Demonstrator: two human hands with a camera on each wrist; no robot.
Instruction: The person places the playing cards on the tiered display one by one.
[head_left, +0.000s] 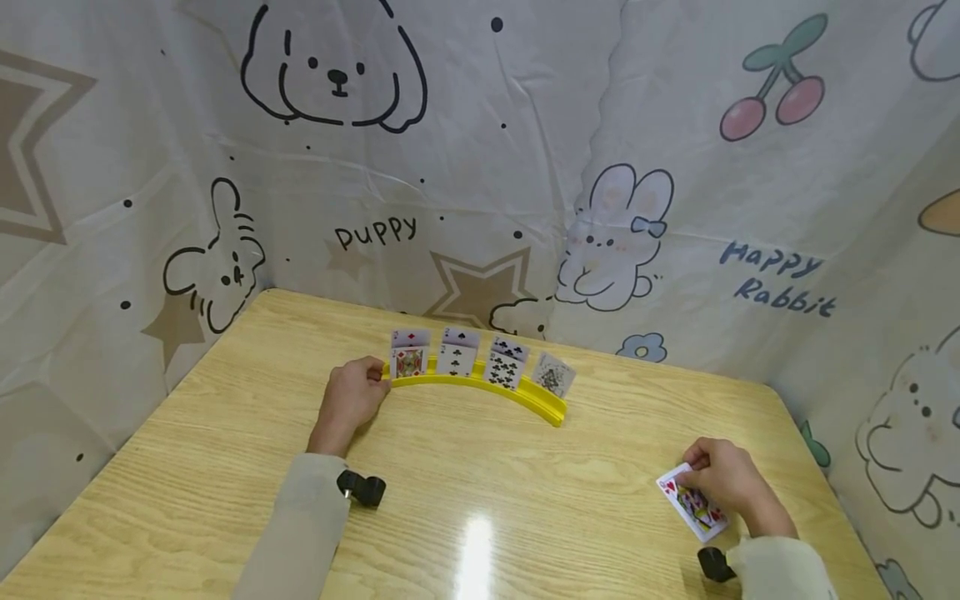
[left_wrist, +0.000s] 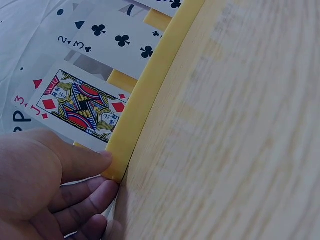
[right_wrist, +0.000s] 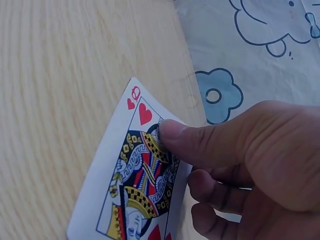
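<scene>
A curved yellow card holder (head_left: 551,408) stands on the table with playing cards upright in its slot. My left hand (head_left: 348,400) pinches the holder's left end, thumb on its front wall (left_wrist: 150,85) in the left wrist view. Closest to that hand is the jack of diamonds (left_wrist: 82,102), with a red 3 behind it. To its right stand a three of clubs (head_left: 456,363), a many-pipped clubs card (head_left: 504,369) and a tilted card with a dark ornate figure (head_left: 553,374). At the right, my right hand (head_left: 731,479) holds a queen of hearts (right_wrist: 145,175) between thumb and fingers.
The light wooden table (head_left: 525,492) carries everything, and its right edge runs just past the right hand. A printed cloth (head_left: 480,167) with cartoon animals hangs along the back and sides. Each wrist wears a small black device (head_left: 363,489).
</scene>
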